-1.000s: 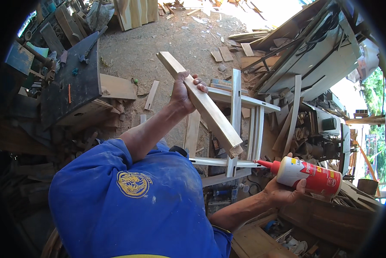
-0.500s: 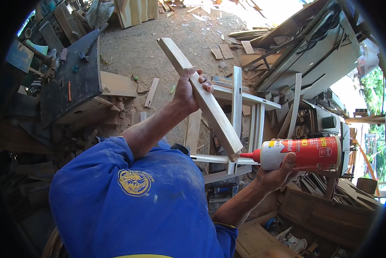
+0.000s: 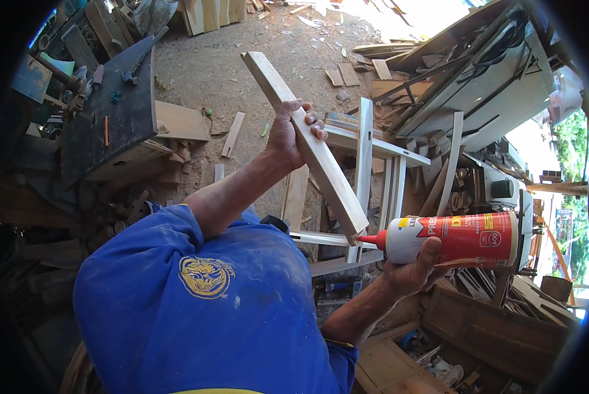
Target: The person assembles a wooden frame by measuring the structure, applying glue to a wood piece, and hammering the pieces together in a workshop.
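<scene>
My left hand (image 3: 295, 133) is closed around the upper part of a long squared wooden bar (image 3: 327, 172), which slants down toward the right. In my right hand (image 3: 412, 266) lies a red and white glue bottle (image 3: 465, 240), held on its side with the thumb against it. Its red nozzle points left, and the tip is at the bar's lower end; whether glue is coming out cannot be made out. Behind the bar stands a pale wooden frame (image 3: 364, 151) with slots cut in its pieces, partly hidden by the bar and the bottle.
A dark tabletop (image 3: 84, 125) at the left carries a hammer (image 3: 130, 77) and an orange pencil (image 3: 106, 131). Offcuts lie on the dusty floor (image 3: 202, 72). Boards and large panels (image 3: 484, 98) lean at the right. An old wooden drawer (image 3: 498, 331) lies at lower right.
The glue bottle has shifted slightly left, bringing its nozzle closer in against the bar's lower end. My left hand keeps its grip, and the bar has barely moved.
</scene>
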Demonstrator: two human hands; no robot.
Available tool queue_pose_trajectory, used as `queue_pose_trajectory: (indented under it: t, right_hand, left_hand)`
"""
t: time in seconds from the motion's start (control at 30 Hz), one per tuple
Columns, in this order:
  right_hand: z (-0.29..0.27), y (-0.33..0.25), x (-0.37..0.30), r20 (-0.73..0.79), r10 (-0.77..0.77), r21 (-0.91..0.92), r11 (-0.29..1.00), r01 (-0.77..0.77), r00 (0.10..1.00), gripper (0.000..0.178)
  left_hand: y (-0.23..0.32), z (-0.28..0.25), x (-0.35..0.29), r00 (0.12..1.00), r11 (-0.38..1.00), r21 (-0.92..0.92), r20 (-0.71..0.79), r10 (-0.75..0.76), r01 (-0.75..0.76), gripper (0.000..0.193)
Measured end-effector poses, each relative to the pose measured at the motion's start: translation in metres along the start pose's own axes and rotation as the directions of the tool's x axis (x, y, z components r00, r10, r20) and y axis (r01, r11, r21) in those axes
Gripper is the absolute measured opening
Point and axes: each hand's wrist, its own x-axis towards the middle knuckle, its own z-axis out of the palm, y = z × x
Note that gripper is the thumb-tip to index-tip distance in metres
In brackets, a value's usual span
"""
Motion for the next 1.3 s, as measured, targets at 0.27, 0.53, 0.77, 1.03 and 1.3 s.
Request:
queue_pose_trajectory:
  t: [0.27, 0.53, 0.77, 1.03, 1.3]
  right_hand:
    - [-0.001, 0.008, 0.004, -0.157, -0.001, -0.109, 0.994, -0.017, 0.988, 0.084]
    - [-0.004, 0.009, 0.0, -0.08, 0.024, 0.029, 0.999, -0.021, 0.997, 0.079]
    - [-0.005, 0.02, 0.006, -0.08, 0.017, -0.075, 0.997, -0.023, 0.997, 0.082]
    - [-0.014, 0.029, 0.012, -0.139, -0.089, -0.152, 0.986, 0.067, 0.986, 0.079]
    - [-0.042, 0.016, 0.031, -0.226, 0.13, 0.232, 0.97, -0.076, 0.965, 0.063]
  left_hand:
    - [0.0, -0.002, 0.0, 1.0, 1.0, -0.009, -0.016, -0.001, 0.001, 0.026]
    - [-0.001, -0.005, 0.004, 1.0, 1.0, -0.013, -0.003, -0.026, 0.026, 0.026]
    - [-0.003, -0.006, 0.003, 0.999, 1.0, 0.004, -0.046, -0.006, 0.007, 0.027]
    - [0.001, -0.005, 0.002, 0.998, 0.995, 0.095, -0.058, 0.003, 0.002, 0.045]
    - [0.01, -0.007, 0.013, 0.978, 0.954, 0.282, -0.146, 0.149, -0.103, 0.041]
